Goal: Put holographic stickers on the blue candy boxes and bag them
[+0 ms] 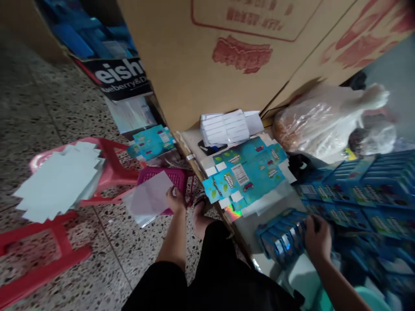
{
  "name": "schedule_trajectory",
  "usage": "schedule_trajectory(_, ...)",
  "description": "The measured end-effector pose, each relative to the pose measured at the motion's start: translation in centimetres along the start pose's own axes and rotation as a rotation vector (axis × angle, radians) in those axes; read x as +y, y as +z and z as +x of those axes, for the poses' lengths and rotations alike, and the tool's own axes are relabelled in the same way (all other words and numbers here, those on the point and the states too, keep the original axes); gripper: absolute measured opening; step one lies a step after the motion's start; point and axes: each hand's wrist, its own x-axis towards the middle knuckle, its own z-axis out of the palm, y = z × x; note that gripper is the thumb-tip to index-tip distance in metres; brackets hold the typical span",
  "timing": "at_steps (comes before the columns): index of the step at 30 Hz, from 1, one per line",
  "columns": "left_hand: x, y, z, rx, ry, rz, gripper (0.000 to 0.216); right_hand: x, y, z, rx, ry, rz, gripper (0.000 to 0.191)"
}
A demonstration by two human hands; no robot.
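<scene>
My left hand is low on the left, fingers closed on the edge of some translucent plastic sheets that lie over a magenta plastic basket. On the right, my right hand grips the end of a row of small blue cartons at the worktop's near edge; the picture is somewhat blurred there. Between my hands, flat unfolded blue printed cartons lie on the worktop. Behind them is a bundle of white paper slips.
A red stool at left carries stacked pale cardboard blanks. Large brown cardboard boxes stand behind the worktop. Filled blue cartons are piled at right, below a clear plastic bag. An open box holds blue packs.
</scene>
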Motion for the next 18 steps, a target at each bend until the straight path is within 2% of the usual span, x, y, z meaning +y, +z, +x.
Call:
schedule_trajectory(3, 4.7, -2.0, -3.9, 0.084, 0.169, -0.153, 0.044, -0.1, 0.1, -0.1, -0.013, 0.025, 0.04, 0.055)
schedule_trajectory(5, 8.7, -3.3, -6.9, 0.044, 0.421, -0.325, 0.041, -0.2, 0.1, -0.1, -0.034, 0.017, 0.043, 0.056)
schedule_trajectory(6, 10.8, -3.7, -8.3, -0.042, 0.603, -0.376, 0.038, -0.2, 0.1, -0.1, -0.05, 0.01, 0.038, 0.056)
schedule_trajectory(7, 12.9, -3.8, -9.6, -0.182, 0.804, -0.356, 0.035, -0.2, 0.0, 0.0, -0.066, 0.006, 0.034, 0.057)
schedule_trajectory(9, 16.6, -3.3, -11.8, -0.484, 1.165, -0.154, 0.038, -0.3, -0.4, 0.2, -0.093, 0.007, 0.035, 0.056)
schedule_trajectory(10, 18.1, -2.6, -12.6, -0.589, 1.288, -0.018, 0.046, -0.5, -0.7, 0.3, -0.1, 0.01, 0.039, 0.054)
schedule_trajectory(12, 20.0, -0.9, -13.7, -0.698, 1.399, 0.24, 0.07, -1.3, -1.4, 0.6, -0.116, 0.017, 0.047, 0.048)
schedule_trajectory(14, 20.7, 0.9, -14.0, -0.718, 1.443, 0.418, 0.086, -3.1, -2.0, 0.6, -0.114, 0.018, 0.055, 0.041)
schedule_trajectory(18, 20.2, 2.5, -13.4, -0.648, 1.519, 0.49, 0.083, -9.2, -1.3, 0.1, -0.156, 0.005, 0.083, 0.039)
